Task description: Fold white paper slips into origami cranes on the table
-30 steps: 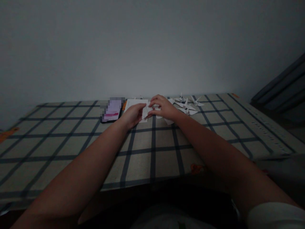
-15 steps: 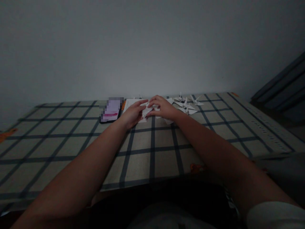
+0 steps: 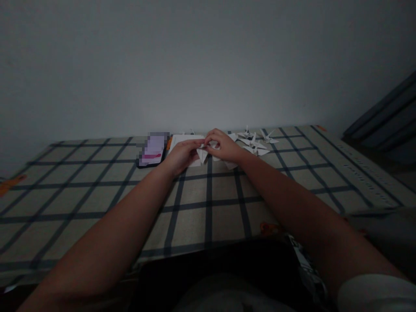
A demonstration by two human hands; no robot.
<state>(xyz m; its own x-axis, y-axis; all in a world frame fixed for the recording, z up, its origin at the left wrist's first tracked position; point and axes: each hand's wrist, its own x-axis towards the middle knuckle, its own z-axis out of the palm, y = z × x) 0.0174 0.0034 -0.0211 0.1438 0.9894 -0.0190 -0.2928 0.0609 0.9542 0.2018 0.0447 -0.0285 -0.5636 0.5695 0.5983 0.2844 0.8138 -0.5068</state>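
A small piece of folded white paper (image 3: 202, 155) is pinched between my two hands, its pointed end hanging toward me. My left hand (image 3: 184, 155) grips it from the left, fingers stretched along its top edge. With thumb and fingertips together, my right hand (image 3: 223, 146) holds its upper right part. Fingers partly hide the paper's shape. Under and behind the hands lie white paper sheets (image 3: 182, 138). Several folded white paper cranes (image 3: 256, 148) stand just right of my right hand.
A phone (image 3: 152, 149) with a lit, blurred screen lies left of my left hand. The checked tablecloth (image 3: 195, 203) covers the table up to a grey wall (image 3: 208, 65). Dark striped fabric (image 3: 386, 108) hangs at the right.
The folded paper has turned between my hands, so a point now hangs down toward me. My right fingertips have drawn together in a pinch. The phone and cranes stay in place.
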